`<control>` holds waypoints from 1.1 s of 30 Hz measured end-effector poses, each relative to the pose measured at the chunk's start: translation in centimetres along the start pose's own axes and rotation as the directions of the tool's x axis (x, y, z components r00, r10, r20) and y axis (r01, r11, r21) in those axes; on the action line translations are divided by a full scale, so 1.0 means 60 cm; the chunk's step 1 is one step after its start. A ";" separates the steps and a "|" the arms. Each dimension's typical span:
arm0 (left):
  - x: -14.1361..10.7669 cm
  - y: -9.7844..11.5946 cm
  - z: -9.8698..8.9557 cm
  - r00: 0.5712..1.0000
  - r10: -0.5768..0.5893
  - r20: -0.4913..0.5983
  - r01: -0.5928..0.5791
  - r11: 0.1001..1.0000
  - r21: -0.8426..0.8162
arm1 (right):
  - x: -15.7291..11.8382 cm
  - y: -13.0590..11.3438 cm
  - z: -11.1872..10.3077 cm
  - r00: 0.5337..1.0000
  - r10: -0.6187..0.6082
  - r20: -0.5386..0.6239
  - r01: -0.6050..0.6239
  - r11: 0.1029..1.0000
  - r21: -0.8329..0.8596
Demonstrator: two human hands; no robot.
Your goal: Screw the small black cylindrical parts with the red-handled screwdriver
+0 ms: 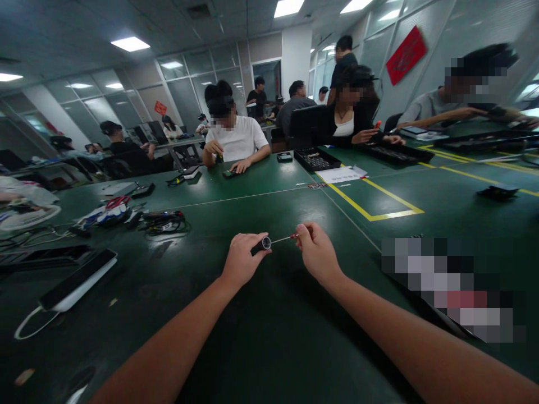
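Note:
My left hand (244, 259) is closed round a small black cylinder (264, 243), whose round end with a pale rim faces to the right. My right hand (316, 252) pinches the red handle of a thin screwdriver (290, 237). Its metal shaft points left, and the tip is at or very close to the rim of the cylinder; I cannot tell whether it touches. Both hands are held above the green table (261, 336), a short way apart.
On the left lie a black-and-white box-shaped device (80, 280) with a white strap, and bundled cables (166, 223). A blurred-out object (452, 289) lies at the right. Across the table, a person in a white shirt (238, 137) handles a small green board; black trays (318, 159) stand farther right.

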State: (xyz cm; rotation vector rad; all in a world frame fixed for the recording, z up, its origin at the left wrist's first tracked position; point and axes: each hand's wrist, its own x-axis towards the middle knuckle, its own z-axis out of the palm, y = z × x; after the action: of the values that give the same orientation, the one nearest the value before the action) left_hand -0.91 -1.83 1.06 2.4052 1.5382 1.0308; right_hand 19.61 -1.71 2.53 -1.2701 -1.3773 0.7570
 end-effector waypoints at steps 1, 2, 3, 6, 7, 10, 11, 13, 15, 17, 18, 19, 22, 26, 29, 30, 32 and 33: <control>0.000 0.001 0.000 1.000 0.000 0.001 0.000 1.000 -0.009 | -0.001 -0.002 -0.001 1.000 -0.022 0.009 0.022 0.999 -0.032; 0.000 0.002 0.001 1.000 0.001 0.001 -0.001 1.000 -0.017 | -0.003 -0.003 -0.002 0.999 -0.043 0.015 0.044 0.998 -0.050; 0.000 0.001 0.002 1.000 0.001 0.001 -0.001 1.000 -0.023 | -0.004 -0.004 -0.003 0.998 -0.061 0.020 0.062 0.996 -0.062; -0.001 -0.003 0.006 1.000 -0.010 -0.006 0.010 0.999 -0.042 | -0.008 -0.005 -0.004 0.994 -0.090 0.057 0.094 0.993 -0.068; -0.001 -0.005 0.007 1.000 -0.018 -0.007 0.017 0.999 -0.048 | -0.009 -0.006 -0.004 0.993 -0.093 0.075 0.098 0.993 -0.062; 0.000 -0.010 0.010 0.999 -0.037 -0.009 0.037 0.998 -0.060 | -0.010 -0.006 -0.004 0.988 -0.090 0.129 0.089 0.996 0.010; 0.000 -0.011 0.010 0.999 -0.042 -0.011 0.041 0.997 -0.061 | -0.009 -0.006 -0.004 0.986 -0.086 0.143 0.080 0.996 0.046; 0.001 -0.012 0.009 0.999 -0.052 -0.018 0.050 0.997 -0.061 | -0.008 -0.006 -0.005 0.986 -0.079 0.145 0.066 0.993 0.093; 0.002 -0.012 0.007 0.998 -0.055 -0.021 0.053 0.997 -0.063 | -0.007 -0.006 -0.006 0.992 -0.072 0.100 0.065 0.995 0.074; 0.003 -0.012 0.005 0.999 -0.048 -0.022 0.047 0.997 -0.064 | -0.007 -0.006 -0.007 0.995 -0.079 0.056 0.079 0.997 0.008; 0.003 -0.011 0.003 0.999 -0.042 -0.020 0.041 0.997 -0.064 | -0.007 -0.007 -0.007 0.995 -0.090 0.053 0.091 0.995 -0.029; 0.002 -0.010 0.002 0.999 -0.036 -0.016 0.035 0.997 -0.062 | -0.008 -0.008 -0.007 0.993 -0.106 0.058 0.109 0.992 -0.060; 0.001 -0.009 0.001 1.000 -0.031 -0.003 0.031 0.998 -0.057 | -0.011 -0.012 -0.007 0.983 -0.158 0.092 0.169 0.978 -0.125; 0.000 -0.010 0.002 1.000 -0.028 0.002 0.028 0.998 -0.061 | -0.014 -0.014 -0.006 0.969 -0.189 0.159 0.210 0.969 -0.127; 0.001 -0.011 0.003 1.000 -0.028 0.007 0.028 0.997 -0.071 | -0.014 -0.011 -0.006 0.974 -0.169 0.151 0.185 0.977 -0.102; 0.002 -0.011 0.003 0.999 -0.032 0.006 0.033 0.997 -0.074 | -0.014 -0.011 -0.007 0.978 -0.160 0.134 0.174 0.980 -0.094; 0.002 -0.009 0.004 0.999 -0.043 0.001 0.042 0.996 -0.076 | -0.013 -0.010 -0.007 0.983 -0.147 0.108 0.155 0.985 -0.072; 0.003 -0.009 0.004 0.999 -0.046 -0.001 0.046 0.996 -0.077 | -0.013 -0.011 -0.007 0.985 -0.141 0.102 0.148 0.987 -0.059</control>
State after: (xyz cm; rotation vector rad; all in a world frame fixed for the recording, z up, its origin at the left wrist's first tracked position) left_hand -1.13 -1.39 0.73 2.3075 1.5176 1.0646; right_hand 19.76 -2.68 3.01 -1.1822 -1.5674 0.6859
